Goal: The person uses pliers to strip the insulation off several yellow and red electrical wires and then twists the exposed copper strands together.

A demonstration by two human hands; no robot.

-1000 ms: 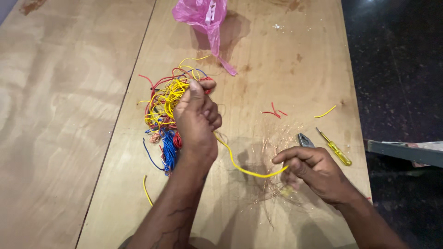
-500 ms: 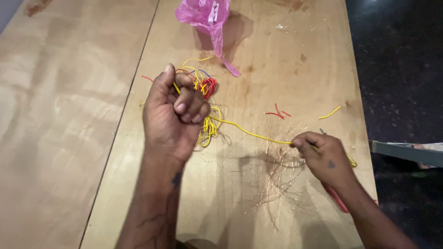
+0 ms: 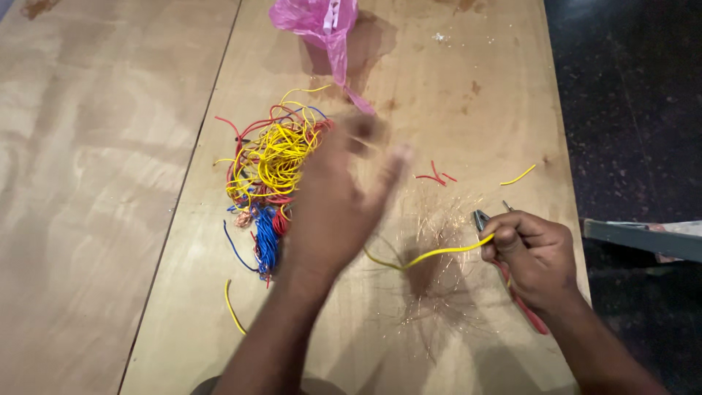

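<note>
A pale plywood desk [image 3: 110,183] fills the head view, dark floor along its right edge. The right hand [image 3: 534,252] has its grip closed around red-handled pliers [image 3: 512,281], and a yellow wire [image 3: 431,254] runs from that grip leftward across a scatter of fine copper strands [image 3: 431,292]. The left hand [image 3: 340,201] is blurred, fingers spread and holding nothing, just left of the wire's far end. Beyond it lies a tangle of yellow, red and blue wires [image 3: 270,175]; farther off sits a pink plastic bag [image 3: 318,18]
</note>
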